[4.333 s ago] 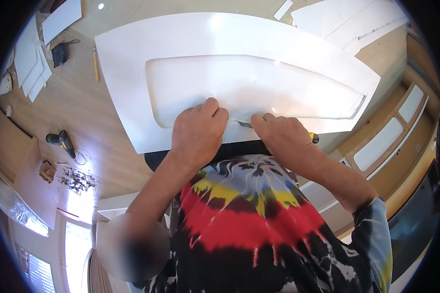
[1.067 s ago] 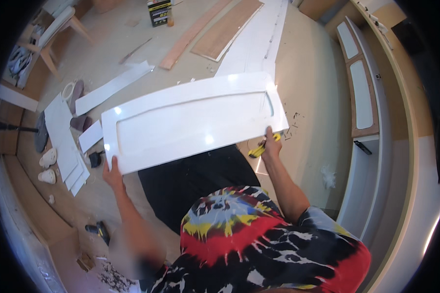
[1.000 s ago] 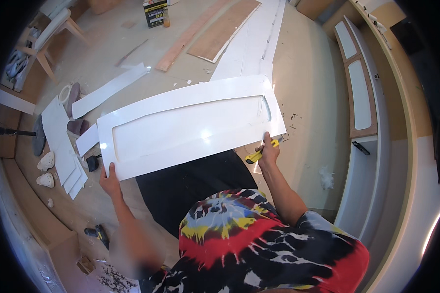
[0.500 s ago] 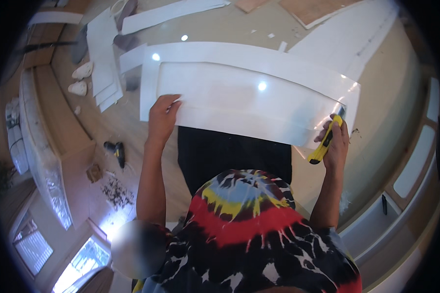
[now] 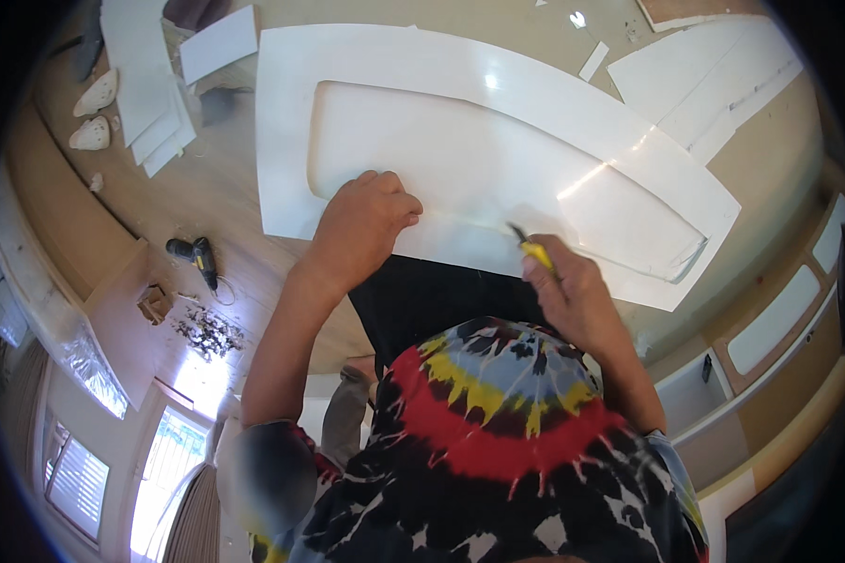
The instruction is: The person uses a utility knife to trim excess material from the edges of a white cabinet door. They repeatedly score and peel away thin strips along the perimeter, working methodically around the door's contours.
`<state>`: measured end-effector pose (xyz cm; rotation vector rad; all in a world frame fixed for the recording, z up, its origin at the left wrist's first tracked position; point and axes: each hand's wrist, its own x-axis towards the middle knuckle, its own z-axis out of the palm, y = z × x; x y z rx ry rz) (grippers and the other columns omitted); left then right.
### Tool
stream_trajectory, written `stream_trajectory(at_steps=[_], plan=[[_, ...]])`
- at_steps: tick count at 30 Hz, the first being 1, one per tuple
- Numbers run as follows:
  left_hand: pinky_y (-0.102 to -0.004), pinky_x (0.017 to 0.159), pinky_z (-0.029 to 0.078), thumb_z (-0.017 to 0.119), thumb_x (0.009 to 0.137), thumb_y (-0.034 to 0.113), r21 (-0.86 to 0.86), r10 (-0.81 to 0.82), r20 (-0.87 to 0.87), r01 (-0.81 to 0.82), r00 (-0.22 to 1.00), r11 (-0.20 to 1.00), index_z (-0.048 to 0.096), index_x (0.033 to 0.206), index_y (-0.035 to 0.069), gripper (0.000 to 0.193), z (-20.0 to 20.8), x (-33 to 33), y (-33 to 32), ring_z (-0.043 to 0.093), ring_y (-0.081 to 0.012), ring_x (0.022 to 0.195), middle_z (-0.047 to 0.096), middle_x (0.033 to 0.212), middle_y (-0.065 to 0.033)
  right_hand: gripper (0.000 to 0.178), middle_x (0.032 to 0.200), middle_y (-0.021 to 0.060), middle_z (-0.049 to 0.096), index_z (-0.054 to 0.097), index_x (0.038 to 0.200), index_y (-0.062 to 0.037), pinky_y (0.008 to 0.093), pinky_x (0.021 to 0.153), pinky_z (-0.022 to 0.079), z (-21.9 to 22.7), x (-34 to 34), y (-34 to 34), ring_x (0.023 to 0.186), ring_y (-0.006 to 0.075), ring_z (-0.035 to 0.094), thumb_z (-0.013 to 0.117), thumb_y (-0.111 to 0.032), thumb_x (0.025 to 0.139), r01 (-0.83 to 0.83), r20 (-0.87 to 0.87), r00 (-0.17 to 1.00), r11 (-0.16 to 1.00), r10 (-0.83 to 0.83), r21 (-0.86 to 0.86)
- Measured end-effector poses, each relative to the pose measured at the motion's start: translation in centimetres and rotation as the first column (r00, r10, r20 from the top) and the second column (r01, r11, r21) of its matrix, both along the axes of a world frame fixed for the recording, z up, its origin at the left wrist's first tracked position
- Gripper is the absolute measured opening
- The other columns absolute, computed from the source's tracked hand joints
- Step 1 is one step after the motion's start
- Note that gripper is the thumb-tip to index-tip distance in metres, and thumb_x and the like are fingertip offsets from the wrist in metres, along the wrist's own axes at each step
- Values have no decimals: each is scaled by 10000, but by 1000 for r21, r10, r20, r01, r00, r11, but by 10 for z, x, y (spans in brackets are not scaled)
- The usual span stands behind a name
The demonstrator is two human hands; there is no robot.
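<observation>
A white panel (image 5: 385, 56) with a long recessed middle lies across my lap. My left hand (image 5: 359, 225) is closed, its curled fingers at the lower edge of the recess toward the left end. What those fingers pinch, if anything, is hidden. In my right hand (image 5: 577, 293) is a yellow utility knife (image 5: 538, 253), its dark tip pointing up and left over the panel's near border. The hand is slightly blurred, and I cannot tell whether the tip touches the surface. Black cloth (image 5: 441, 286) shows below the panel's near edge.
On the floor at left are a cordless drill (image 5: 197, 258), white slippers (image 5: 94, 113), white sheet strips (image 5: 141, 84) and a heap of dark scraps (image 5: 207, 328). More white sheet (image 5: 723, 75) lies at the far right. Cabinet frames (image 5: 770, 328) stand along the right side.
My right hand has brought the knife leftward from the panel's right end to its near border. My left hand has shifted right along that border, its fingers now curled. The panel sits differently in view.
</observation>
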<state>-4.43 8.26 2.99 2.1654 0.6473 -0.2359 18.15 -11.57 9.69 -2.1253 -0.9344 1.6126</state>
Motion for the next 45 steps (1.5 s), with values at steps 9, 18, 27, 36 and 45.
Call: stream_trajectory(at_steps=[9, 18, 27, 36, 45], plan=[[-439, 823, 510, 764, 900, 72, 144, 74, 130, -93, 989, 985, 745, 960, 65, 63, -5, -3, 10, 640, -309, 917, 634, 919, -80, 206, 987, 193, 721, 610, 1143, -10, 495, 722, 565, -16, -30, 32, 848, 406, 719, 683, -164, 1028, -302, 184, 942, 948, 281, 99], [-439, 884, 485, 863, 817, 122, 251, 111, 163, -151, 980, 956, 754, 1069, 95, 276, 2, -14, -50, 635, -251, 1021, 655, 1029, -32, 223, 946, 177, 713, 613, 1142, -7, 479, 687, 563, -21, -27, 32, 828, 394, 721, 710, -150, 1003, -298, 215, 939, 947, 269, 116], [-439, 957, 458, 848, 836, 122, 242, 158, 99, -178, 982, 954, 782, 1090, 92, 264, -1, -10, -49, 616, -265, 1096, 674, 1116, -28, 194, 914, 157, 696, 601, 1119, -27, 486, 687, 559, -20, -26, 37, 826, 383, 717, 698, -156, 1010, -311, 207, 935, 946, 288, 88], [-422, 889, 471, 752, 867, 62, 114, 133, 77, -141, 988, 983, 778, 1063, 86, 200, 0, 7, -20, 617, -267, 949, 661, 1008, -40, 185, 873, 154, 667, 569, 1042, -23, 485, 700, 554, -13, -26, 49, 828, 378, 710, 683, -166, 1013, -396, 202, 896, 918, 395, -37], [-391, 802, 451, 738, 843, 109, 80, -150, 38, 146, 988, 986, 690, 853, 110, 49, -7, 23, 7, 653, -231, 848, 598, 855, -26, 189, 862, 147, 658, 567, 1010, -18, 484, 688, 546, -15, -23, 60, 805, 373, 700, 684, -167, 1011, -452, 182, 874, 891, 451, -36]])
